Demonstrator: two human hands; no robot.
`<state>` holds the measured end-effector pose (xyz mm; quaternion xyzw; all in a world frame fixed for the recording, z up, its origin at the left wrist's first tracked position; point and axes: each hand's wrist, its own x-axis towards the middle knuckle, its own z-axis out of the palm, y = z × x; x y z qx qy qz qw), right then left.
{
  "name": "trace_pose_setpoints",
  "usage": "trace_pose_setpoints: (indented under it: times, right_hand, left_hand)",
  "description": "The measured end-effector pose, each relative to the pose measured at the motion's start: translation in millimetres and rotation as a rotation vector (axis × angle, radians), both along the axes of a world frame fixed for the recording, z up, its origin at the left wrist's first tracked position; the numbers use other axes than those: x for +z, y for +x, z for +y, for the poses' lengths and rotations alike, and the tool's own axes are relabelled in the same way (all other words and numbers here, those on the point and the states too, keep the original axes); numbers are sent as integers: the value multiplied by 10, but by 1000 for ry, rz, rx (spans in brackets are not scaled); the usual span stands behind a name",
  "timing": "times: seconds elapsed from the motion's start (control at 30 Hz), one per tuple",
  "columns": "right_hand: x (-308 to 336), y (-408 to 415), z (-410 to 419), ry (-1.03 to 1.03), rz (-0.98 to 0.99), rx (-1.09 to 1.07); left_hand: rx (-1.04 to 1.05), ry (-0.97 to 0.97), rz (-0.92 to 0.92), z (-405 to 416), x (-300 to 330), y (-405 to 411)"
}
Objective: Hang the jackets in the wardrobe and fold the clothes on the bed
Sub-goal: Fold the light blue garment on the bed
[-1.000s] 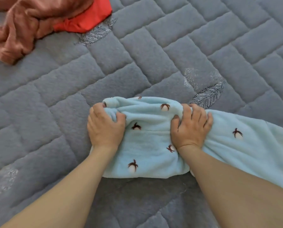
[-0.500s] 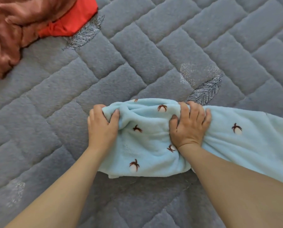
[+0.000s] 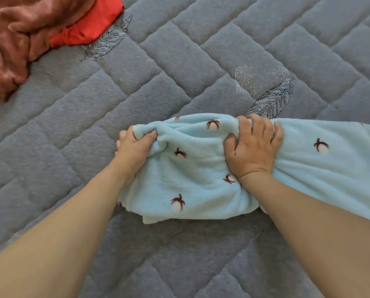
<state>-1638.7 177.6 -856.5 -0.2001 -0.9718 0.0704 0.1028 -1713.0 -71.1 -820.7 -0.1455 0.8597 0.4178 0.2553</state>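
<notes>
A light blue fleece garment (image 3: 197, 179) with small brown-and-white motifs lies partly folded on the grey quilted bed (image 3: 179, 61). It stretches off to the right edge of the view. My left hand (image 3: 134, 147) grips its far left corner, thumb on top and fingers tucked under the cloth. My right hand (image 3: 253, 147) clutches the far edge of the same garment, about a hand's width to the right, fingers curled over the fold.
A crumpled rust-pink garment (image 3: 18, 39) lies at the far left corner of the bed, with a red garment (image 3: 93, 22) partly under it. Embroidered feather motifs (image 3: 272, 100) mark the quilt.
Both hands have tightened on the blue garment's far edge and bunched it up. The left thumb now lies over the corner; the right hand has shifted slightly right.
</notes>
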Motion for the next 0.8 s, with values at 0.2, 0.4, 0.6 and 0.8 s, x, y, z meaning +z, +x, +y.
trace_pose_setpoints:
  times: [0.2, 0.4, 0.6, 0.8]
  right_hand:
    - [82, 28, 7, -79, -13, 44]
    - [638, 1193, -295, -535, 92, 60]
    - [2103, 2458, -624, -1983, -69, -1057]
    - [3773, 2853, -438, -2560, 293, -885]
  left_hand:
    - [63, 230, -12, -14, 144, 77]
    - [132, 390, -30, 36, 941, 927]
    - [342, 582, -185, 658, 2768, 1798]
    - [283, 717, -156, 1242, 4304, 2502]
